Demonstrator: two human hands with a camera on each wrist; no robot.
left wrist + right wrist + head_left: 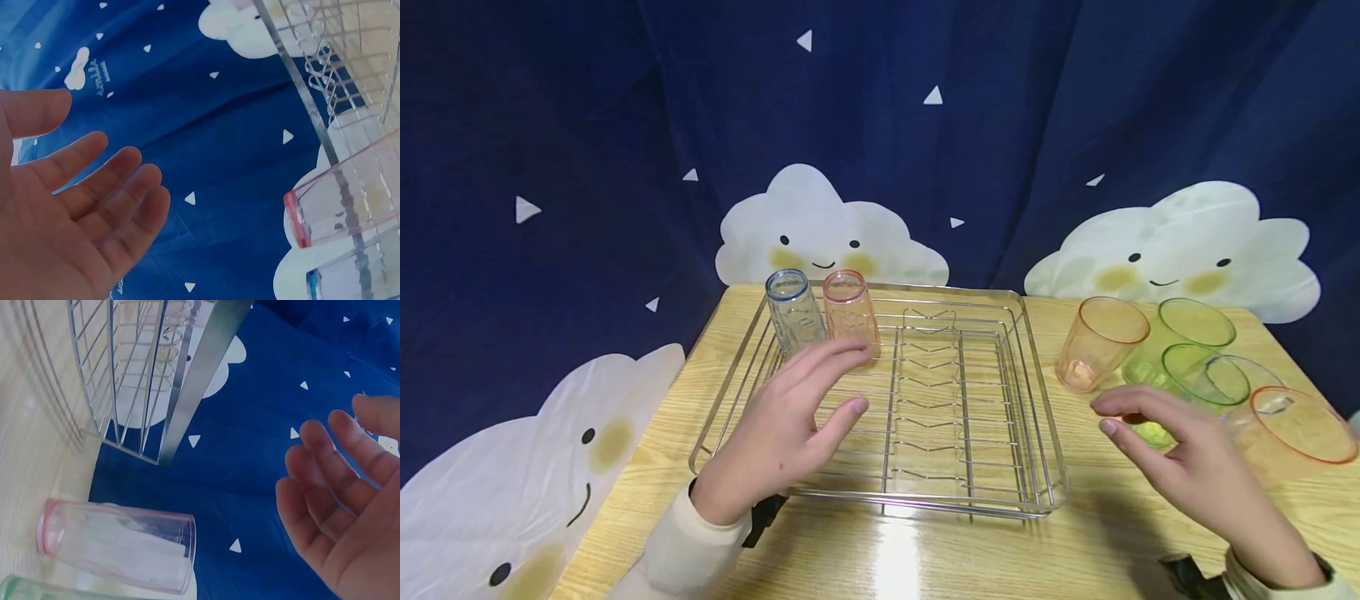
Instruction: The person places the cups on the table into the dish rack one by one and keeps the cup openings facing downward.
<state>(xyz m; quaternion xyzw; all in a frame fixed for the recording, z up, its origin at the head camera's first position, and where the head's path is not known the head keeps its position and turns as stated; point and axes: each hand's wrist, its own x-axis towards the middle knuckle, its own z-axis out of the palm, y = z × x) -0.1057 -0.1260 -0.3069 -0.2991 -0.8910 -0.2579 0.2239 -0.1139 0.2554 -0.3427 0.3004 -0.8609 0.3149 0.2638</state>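
The left hand (782,425), loosely spread with its thumb apart, holds nothing above a silver wire dish rack (925,406). Just beyond its fingers, two upside-down tumblers stand in the rack: a see-through blue-rimmed one (796,321) and a see-through pink one (852,315). The right hand (1195,467), fingers gently bent and likewise holding nothing, hovers near upright tumblers: a see-through peach one (1101,346) and two see-through green ones (1191,333) beyond it, a see-through orange one (1288,437) to its right.

Nothing legible (the lettering (99,79) on the curtain (237,156) is blurred).
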